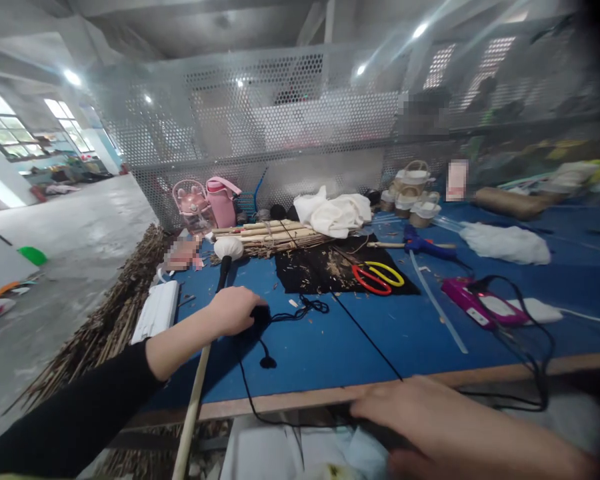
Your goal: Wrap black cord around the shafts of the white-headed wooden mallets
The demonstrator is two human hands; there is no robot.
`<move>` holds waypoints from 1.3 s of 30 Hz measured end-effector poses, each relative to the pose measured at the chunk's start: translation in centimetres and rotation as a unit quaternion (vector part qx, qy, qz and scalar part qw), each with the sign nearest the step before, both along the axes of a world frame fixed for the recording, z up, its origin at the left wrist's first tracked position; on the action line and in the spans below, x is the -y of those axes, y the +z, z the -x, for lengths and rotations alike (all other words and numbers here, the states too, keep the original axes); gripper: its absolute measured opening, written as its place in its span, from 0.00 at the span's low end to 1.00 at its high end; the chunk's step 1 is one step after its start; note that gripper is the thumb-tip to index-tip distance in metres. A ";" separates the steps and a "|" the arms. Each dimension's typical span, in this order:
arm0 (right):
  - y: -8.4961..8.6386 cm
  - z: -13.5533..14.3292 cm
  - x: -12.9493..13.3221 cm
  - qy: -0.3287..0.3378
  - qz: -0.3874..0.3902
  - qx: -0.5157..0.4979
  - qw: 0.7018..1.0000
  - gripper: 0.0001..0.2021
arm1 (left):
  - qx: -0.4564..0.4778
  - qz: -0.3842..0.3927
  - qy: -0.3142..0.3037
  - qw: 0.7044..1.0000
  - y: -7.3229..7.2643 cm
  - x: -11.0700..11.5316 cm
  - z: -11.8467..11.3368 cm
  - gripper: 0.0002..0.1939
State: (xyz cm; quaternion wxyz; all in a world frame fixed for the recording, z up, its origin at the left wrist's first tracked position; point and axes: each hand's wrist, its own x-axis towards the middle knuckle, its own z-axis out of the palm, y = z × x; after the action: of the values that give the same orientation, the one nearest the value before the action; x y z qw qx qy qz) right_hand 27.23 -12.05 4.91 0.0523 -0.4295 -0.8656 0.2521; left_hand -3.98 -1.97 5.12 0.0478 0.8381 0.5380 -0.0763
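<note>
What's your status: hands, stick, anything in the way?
Left hand across pale stick, grip unclear. Right hand blurred, near table edge. Black cord crosses blue tabletop between hands. Scissors beyond, on black cloth.

Open lane at bench centre, crowded flanks

Below the centre, a hand could pass over the blue-topped wooden-edged bench (300, 360), but a taut thin black cord (367, 337) crosses that lane diagonally. A pale wooden stick (196, 393) bars the lower left. Scissors with red and yellow handles (379, 275) and a purple-and-white plastic box (480, 307) obstruct the centre right.
</note>
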 end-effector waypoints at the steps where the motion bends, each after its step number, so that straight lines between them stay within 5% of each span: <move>1: 0.5 1.0 -0.8 0.029 0.036 -0.012 0.999 0.09 | -0.001 -0.005 -0.006 1.000 -0.1 -0.3 -0.1 0.20; 5: 1.4 5.0 -5.4 0.016 0.107 -0.174 0.979 0.16 | 0.068 -0.049 0.010 0.996 1.5 -0.3 -0.4 0.16; 9: 0.8 8.9 -9.6 -0.027 0.153 -0.371 0.916 0.25 | 0.177 -0.064 -0.024 0.982 3.7 1.1 -1.7 0.16; 14: -0.1 11.3 -11.0 -0.015 0.281 -0.399 0.873 0.18 | 0.278 -0.111 0.021 0.954 3.9 1.8 -1.5 0.28; 19: -0.2 9.9 -12.3 -0.067 0.279 -0.450 0.845 0.15 | 0.317 -0.124 0.103 0.935 4.2 0.9 1.4 0.20; 23: 0.6 9.6 -12.8 -0.051 0.257 -0.432 0.863 0.16 | 0.339 -0.084 0.114 0.930 4.8 1.0 0.9 0.20; 29: 1.7 10.9 -11.3 0.005 0.160 -0.412 0.897 0.14 | 0.424 0.069 0.043 0.902 4.5 2.2 -1.5 0.16; 31: 1.3 11.0 -11.1 -0.001 0.206 -0.425 0.881 0.21 | 0.463 0.094 0.074 0.878 4.2 2.3 -1.4 0.16; 34: 0.2 11.0 -11.1 -0.017 0.249 -0.413 0.876 0.25 | 0.569 0.103 0.149 0.802 3.3 2.1 -1.0 0.17; 37: -0.8 11.3 -10.6 -0.060 0.135 -0.360 0.921 0.12 | 0.639 0.067 0.188 0.743 2.5 1.9 -0.7 0.18; 39: -0.9 11.6 -9.9 -0.075 0.000 -0.275 0.958 0.11 | 0.635 0.027 0.197 0.746 2.1 2.0 -0.8 0.18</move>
State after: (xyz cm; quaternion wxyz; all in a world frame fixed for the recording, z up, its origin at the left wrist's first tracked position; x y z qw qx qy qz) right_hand 15.59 -2.20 4.01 0.3071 -0.4076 -0.7828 0.3560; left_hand -3.17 -3.94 7.21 0.4152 0.5669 0.5338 0.4703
